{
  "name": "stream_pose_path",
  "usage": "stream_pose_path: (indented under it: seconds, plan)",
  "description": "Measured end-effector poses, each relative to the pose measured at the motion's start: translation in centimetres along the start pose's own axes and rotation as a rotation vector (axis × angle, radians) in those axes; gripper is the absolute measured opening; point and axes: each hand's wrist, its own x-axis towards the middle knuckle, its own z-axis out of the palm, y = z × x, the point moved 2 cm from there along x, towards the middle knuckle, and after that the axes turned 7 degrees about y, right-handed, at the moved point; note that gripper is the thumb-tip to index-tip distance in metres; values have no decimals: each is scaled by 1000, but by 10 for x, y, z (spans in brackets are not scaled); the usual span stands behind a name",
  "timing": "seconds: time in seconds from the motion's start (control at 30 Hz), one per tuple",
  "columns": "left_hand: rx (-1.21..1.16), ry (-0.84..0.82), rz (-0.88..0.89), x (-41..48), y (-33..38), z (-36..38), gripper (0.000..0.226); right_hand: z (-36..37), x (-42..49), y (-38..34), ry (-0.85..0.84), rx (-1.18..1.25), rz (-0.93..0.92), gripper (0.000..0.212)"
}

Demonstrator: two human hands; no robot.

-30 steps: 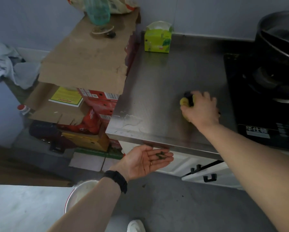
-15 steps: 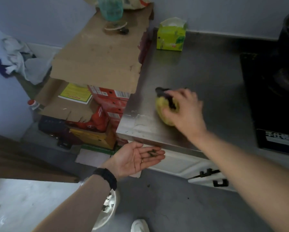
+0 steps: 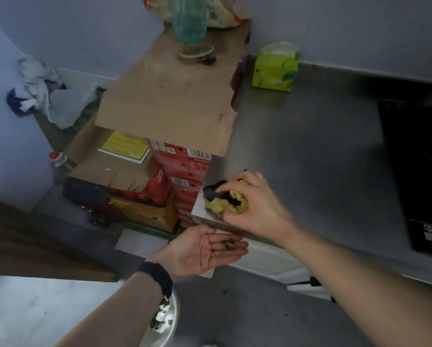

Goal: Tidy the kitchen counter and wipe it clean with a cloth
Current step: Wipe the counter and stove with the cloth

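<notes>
Wipe step: right hand point(image 3: 255, 209) grips crumpled yellow-and-black cloth point(image 3: 223, 205) at front-left corner of grey steel counter point(image 3: 310, 151). Left hand point(image 3: 200, 249) flat, palm-up below that edge, w/ dark-green scraps point(image 3: 228, 244). Next, prob: sweep remainder into palm.

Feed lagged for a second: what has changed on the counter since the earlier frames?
The right hand, keeping its grip on the cloth, swept it across the counter from near the stove to the front left corner, just above the left hand. That hand stayed open, palm up, below the edge, green scraps lying on it. The tissue box stayed put.
</notes>
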Motion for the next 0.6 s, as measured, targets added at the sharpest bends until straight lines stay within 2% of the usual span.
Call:
stream_pose_path:
  seconds: [0.07,0.13,0.2,0.23,0.33,0.47,0.6]
  plan:
    - [20,-11,-5,0,1,-3,51,-12,16,20,166,-31,38,50]
    - [40,-14,-4,1,2,-5,51,-22,37,43,309,-155,205,55]
    - [37,-10,-8,2,2,-7,50,-25,54,58,300,-315,420,53]
    - [28,-13,-11,3,2,-8,50,-20,60,61,253,-360,465,52]
    - [8,-27,-18,4,4,-8,49,-6,66,48,136,-375,333,55]
    - [14,-8,-13,1,5,-6,49,8,49,14,23,-257,180,50]
    - [7,6,0,0,5,-4,47,18,20,-17,-31,-182,63,47]
